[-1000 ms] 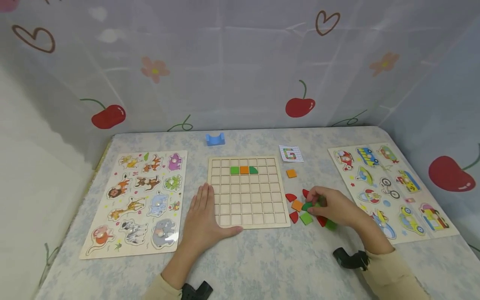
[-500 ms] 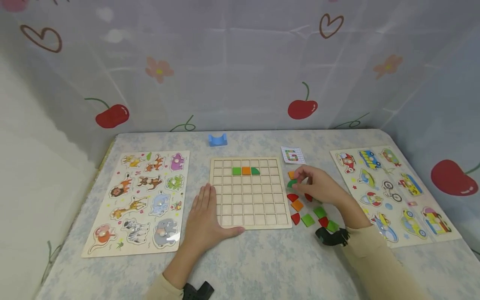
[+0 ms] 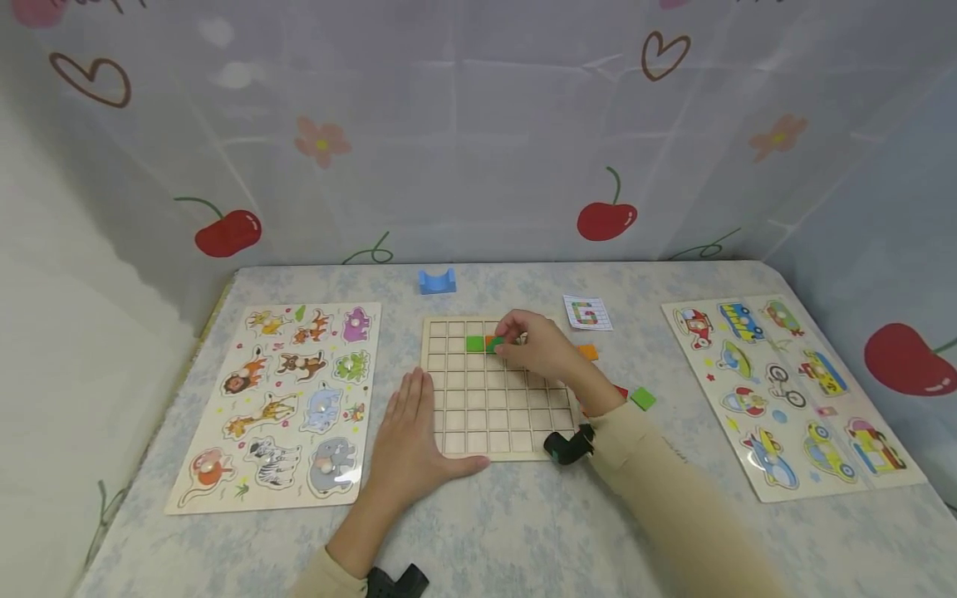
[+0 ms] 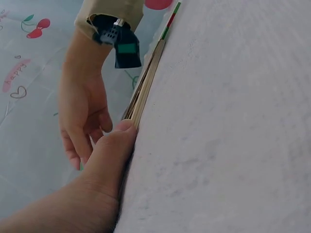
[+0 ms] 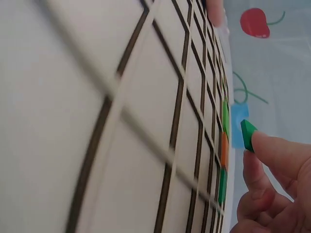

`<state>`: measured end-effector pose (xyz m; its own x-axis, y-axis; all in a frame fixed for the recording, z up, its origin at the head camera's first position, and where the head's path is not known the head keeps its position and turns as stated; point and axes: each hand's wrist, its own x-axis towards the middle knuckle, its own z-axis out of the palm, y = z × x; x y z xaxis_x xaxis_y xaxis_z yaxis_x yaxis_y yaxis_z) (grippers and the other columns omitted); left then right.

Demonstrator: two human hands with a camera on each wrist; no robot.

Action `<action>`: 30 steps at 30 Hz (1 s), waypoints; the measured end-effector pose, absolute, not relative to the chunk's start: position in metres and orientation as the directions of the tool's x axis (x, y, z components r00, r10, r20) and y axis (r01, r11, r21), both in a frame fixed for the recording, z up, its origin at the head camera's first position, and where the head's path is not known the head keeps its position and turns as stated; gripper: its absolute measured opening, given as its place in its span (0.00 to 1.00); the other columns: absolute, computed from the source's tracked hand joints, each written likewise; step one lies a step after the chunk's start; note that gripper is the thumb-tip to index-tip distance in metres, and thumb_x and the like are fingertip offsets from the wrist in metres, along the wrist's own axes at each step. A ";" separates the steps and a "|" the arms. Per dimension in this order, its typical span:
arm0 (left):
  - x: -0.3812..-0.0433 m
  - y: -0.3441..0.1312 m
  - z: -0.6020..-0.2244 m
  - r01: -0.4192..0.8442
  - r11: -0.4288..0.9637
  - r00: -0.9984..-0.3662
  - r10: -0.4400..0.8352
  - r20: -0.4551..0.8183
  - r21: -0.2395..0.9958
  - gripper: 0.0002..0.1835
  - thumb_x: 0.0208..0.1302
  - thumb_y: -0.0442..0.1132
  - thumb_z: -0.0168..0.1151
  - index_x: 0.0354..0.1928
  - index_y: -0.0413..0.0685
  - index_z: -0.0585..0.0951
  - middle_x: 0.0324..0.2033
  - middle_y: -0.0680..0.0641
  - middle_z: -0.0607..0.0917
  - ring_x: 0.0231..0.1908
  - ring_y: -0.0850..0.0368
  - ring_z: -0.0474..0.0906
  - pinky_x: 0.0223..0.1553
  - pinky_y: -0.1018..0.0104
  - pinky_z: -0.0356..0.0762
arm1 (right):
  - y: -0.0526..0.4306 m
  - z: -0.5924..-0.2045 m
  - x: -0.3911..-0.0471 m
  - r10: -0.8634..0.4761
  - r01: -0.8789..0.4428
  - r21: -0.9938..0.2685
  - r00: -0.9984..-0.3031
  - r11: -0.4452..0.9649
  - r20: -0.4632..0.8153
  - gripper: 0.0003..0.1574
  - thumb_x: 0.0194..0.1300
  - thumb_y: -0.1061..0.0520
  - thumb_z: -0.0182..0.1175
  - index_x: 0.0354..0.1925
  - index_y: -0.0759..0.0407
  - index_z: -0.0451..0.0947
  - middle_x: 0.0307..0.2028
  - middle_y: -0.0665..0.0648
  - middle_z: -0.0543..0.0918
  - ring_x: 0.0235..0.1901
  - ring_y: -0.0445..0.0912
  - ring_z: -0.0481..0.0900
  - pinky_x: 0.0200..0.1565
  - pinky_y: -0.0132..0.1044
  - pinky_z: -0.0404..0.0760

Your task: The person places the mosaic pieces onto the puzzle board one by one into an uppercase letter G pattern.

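My left hand (image 3: 407,432) lies flat with straight fingers along the left edge of the wooden grid board (image 3: 467,419), its thumb stretched along the near edge. Over the upper rows of the board, my right hand (image 3: 542,345) pinches a dark green tile (image 5: 248,135) between thumb and fingertips. In the right wrist view that tile is raised above the grid. A light green square tile (image 3: 474,343), an orange square tile (image 5: 224,149) and a green tile (image 5: 222,185) sit side by side in one row; in the head view, the right hand hides part of this row.
Loose tiles lie right of the board, among them an orange one (image 3: 588,352) and a green one (image 3: 643,399); the right forearm covers others. Behind stand a pattern card (image 3: 587,313) and a blue holder (image 3: 437,282). Animal (image 3: 284,357) and vehicle (image 3: 811,415) puzzle boards flank the grid.
My right hand has picked a dark green tile from the loose pile and carried it left over the board's upper rows. The left hand has stayed at the board's edge.
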<state>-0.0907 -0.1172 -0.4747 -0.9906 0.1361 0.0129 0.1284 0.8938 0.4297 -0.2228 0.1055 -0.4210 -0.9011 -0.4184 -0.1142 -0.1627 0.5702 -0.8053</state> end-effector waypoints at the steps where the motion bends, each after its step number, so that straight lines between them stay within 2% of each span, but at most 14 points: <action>1: -0.091 -0.117 -0.475 0.131 0.893 -0.990 0.138 0.015 0.430 0.80 0.35 0.87 0.58 0.79 0.40 0.42 0.79 0.41 0.42 0.79 0.47 0.36 0.79 0.51 0.41 | 0.099 -0.422 -0.224 -0.415 -0.163 -0.801 -0.903 0.576 -0.115 0.11 0.67 0.56 0.64 0.47 0.54 0.77 0.40 0.54 0.80 0.34 0.48 0.75 0.35 0.38 0.75; 3: -0.090 -0.118 -0.475 0.136 0.892 -0.990 0.141 0.020 0.432 0.79 0.35 0.87 0.59 0.79 0.40 0.42 0.79 0.41 0.42 0.79 0.47 0.36 0.79 0.51 0.41 | 0.087 -0.423 -0.226 -0.416 -0.172 -0.794 -0.902 0.584 -0.110 0.11 0.67 0.55 0.64 0.47 0.54 0.77 0.40 0.54 0.81 0.37 0.47 0.76 0.38 0.38 0.76; 9: -0.090 -0.117 -0.475 0.141 0.890 -0.989 0.142 0.030 0.433 0.79 0.35 0.86 0.59 0.78 0.39 0.42 0.79 0.41 0.43 0.79 0.47 0.37 0.79 0.50 0.41 | 0.061 -0.427 -0.229 -0.415 -0.191 -0.770 -0.904 0.609 -0.104 0.10 0.67 0.55 0.65 0.46 0.53 0.77 0.39 0.52 0.81 0.36 0.46 0.77 0.39 0.37 0.76; 19: -0.091 -0.118 -0.476 0.145 0.893 -0.989 0.146 0.031 0.426 0.78 0.36 0.87 0.58 0.78 0.40 0.42 0.79 0.41 0.43 0.79 0.48 0.36 0.79 0.50 0.42 | 0.043 -0.427 -0.229 -0.402 -0.228 -0.686 -0.910 0.692 -0.104 0.09 0.68 0.54 0.64 0.46 0.51 0.78 0.39 0.50 0.79 0.37 0.45 0.76 0.42 0.37 0.77; 30: -0.091 -0.118 -0.475 0.142 0.888 -0.989 0.144 0.029 0.438 0.78 0.36 0.86 0.60 0.78 0.39 0.43 0.79 0.40 0.43 0.79 0.47 0.37 0.79 0.50 0.42 | 0.041 -0.427 -0.228 -0.399 -0.252 -0.589 -0.908 0.768 -0.132 0.09 0.69 0.51 0.63 0.46 0.50 0.83 0.36 0.49 0.80 0.33 0.44 0.75 0.35 0.35 0.75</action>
